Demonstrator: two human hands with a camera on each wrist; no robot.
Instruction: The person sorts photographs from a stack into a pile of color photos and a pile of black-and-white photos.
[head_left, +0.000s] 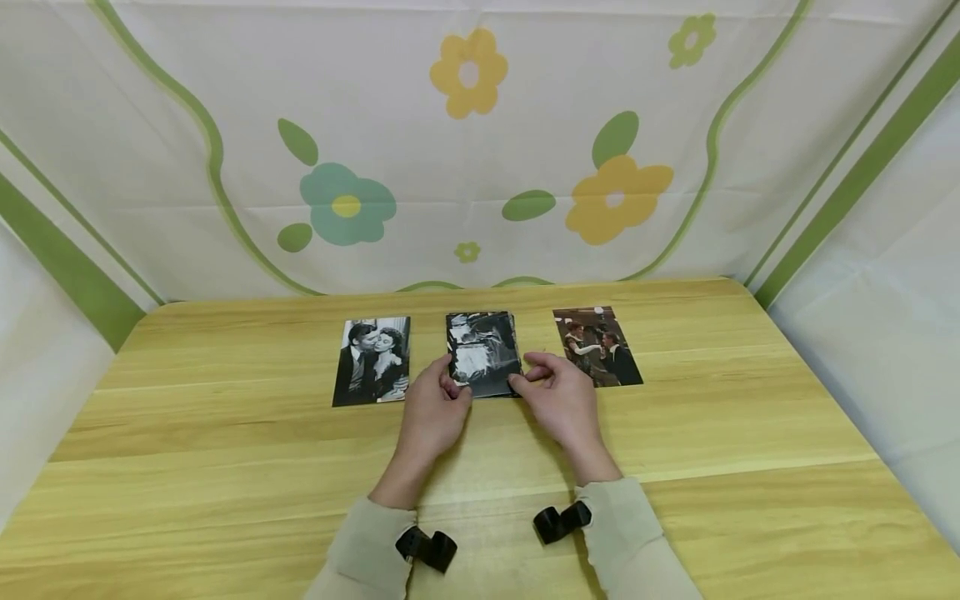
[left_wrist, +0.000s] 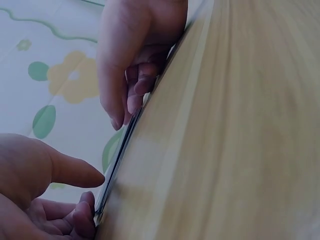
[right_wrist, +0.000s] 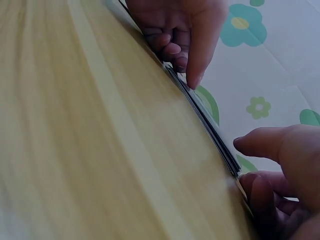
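Observation:
A small stack of photo prints [head_left: 483, 354] lies on the table, its top print black and white. My left hand [head_left: 437, 408] holds the stack at its near left corner, thumb over the top and bent fingers along the left edge. At the near right corner my right hand [head_left: 562, 402] grips it likewise, its thumb on the print's edge. Seen edge-on in the left wrist view, the stack [left_wrist: 120, 155] shows several thin layers between the hands. The right wrist view shows the same layered edge of the stack [right_wrist: 207, 122].
A black-and-white photo [head_left: 371, 360] of a couple lies left of the stack. To the right lies a colour photo [head_left: 600, 348], partly near my right fingers. The wooden table [head_left: 225, 492] ends at a flowered white cloth [head_left: 465, 167] behind.

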